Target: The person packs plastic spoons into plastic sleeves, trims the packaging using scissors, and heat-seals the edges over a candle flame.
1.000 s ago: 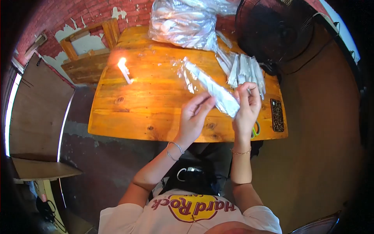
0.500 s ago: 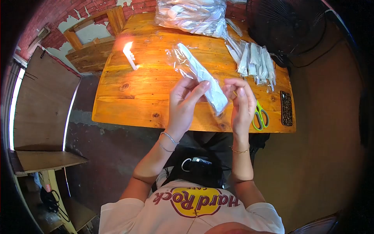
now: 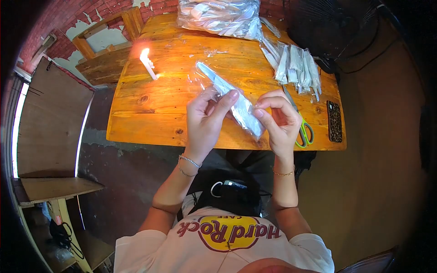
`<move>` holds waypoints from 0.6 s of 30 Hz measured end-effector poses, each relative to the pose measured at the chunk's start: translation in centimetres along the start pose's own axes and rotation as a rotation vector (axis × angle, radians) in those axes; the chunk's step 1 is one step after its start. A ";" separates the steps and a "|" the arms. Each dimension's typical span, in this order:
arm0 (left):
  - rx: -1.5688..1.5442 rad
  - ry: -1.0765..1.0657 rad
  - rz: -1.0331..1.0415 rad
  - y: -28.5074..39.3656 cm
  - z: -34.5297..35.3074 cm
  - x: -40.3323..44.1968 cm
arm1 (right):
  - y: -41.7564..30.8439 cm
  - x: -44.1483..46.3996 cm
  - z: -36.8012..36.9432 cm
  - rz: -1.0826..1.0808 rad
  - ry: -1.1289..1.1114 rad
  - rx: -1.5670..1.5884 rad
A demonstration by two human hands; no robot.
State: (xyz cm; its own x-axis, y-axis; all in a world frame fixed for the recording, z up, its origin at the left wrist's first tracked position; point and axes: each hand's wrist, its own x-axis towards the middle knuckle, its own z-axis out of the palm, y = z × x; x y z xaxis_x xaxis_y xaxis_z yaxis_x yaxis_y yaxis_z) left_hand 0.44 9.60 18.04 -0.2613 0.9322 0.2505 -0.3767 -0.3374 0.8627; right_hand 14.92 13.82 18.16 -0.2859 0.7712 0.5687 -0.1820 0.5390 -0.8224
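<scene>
A brown wooden desk (image 3: 141, 120) is set before a red brick-patterned wall (image 3: 114, 10) whose surface is partly peeled. Above the near part of the desk, a narrow clear-plastic packet (image 3: 248, 119) is held at a slant, its far end tipped to the left; by it are enclosed a slim white utensil (image 3: 207, 71) and what looks like folded white paper (image 3: 241, 107). The packet is gripped by the left hand (image 3: 205, 113), with the fingers curled behind and the thumb pressed across the front. At the packet's right side, the fingertips of the right hand (image 3: 281, 119) are brought nearly together; whether film is pinched between them cannot be told. The step in hand is judged to be close fingertip work along that side, for which a steady left grip and a light, exact right pinch seem to be called for.

Partly hidden behind the right hand, green-and-grey-handled scissors (image 3: 306, 133) are laid flat. Beyond them, similar filled clear packets (image 3: 298, 68) are heaped, with a leopard-print phone-like object (image 3: 334, 122) placed nearer the right edge. Farther out, a lit white candle (image 3: 149, 69) is stood at the left, and a bulging clear bag of white utensils (image 3: 223, 19) is rested at the far side.
</scene>
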 end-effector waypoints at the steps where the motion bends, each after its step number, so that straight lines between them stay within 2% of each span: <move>1: 0.055 0.015 0.026 0.1 0.0 -0.1 | 0.0 0.0 -0.1 0.029 -0.002 0.004; 5: 0.073 -0.001 0.023 0.8 0.7 -0.2 | -1.3 0.6 -0.1 0.016 -0.050 -0.197; 8: 0.227 -0.042 0.088 0.4 0.3 -0.3 | -1.7 0.7 0.2 -0.037 -0.036 -0.332; 11: 0.329 0.011 0.056 1.0 0.6 -0.3 | -2.0 0.7 0.2 -0.139 -0.075 -0.459; 14: 0.169 0.013 -0.095 1.8 0.6 -0.2 | -2.2 0.7 0.3 -0.186 -0.094 -0.507; 18: 0.194 -0.033 -0.151 2.2 -0.1 0.0 | -1.9 0.6 0.3 -0.164 -0.113 -0.432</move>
State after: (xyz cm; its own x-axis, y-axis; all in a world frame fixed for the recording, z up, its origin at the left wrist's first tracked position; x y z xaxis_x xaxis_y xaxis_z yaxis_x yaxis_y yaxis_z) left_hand -0.52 8.84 19.88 -0.1845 0.9750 0.1236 -0.2306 -0.1652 0.9589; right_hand 14.86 13.11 20.05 -0.3914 0.6352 0.6659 0.1675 0.7607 -0.6271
